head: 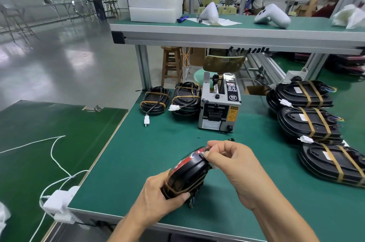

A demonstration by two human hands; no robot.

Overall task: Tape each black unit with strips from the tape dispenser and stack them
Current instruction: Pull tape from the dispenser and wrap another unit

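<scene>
Low in the frame, the left hand (158, 192) grips a black unit (189, 172) on edge; the right hand (235, 164) pinches its top. Tape dispenser (219, 103) stands at centre.

Both bare forearms reach in from below, angled toward each other. The left hand (158, 194) is low, its fingers curled closed in a grasp and the thumb pressed flat across. The right hand (233, 164) is higher, wrist bent, with thumb and fingertips (207, 155) pinched together.

Left hand (158, 198), right hand (235, 170): both bare; forearms bare, no sleeves, apparently no rings.
</scene>
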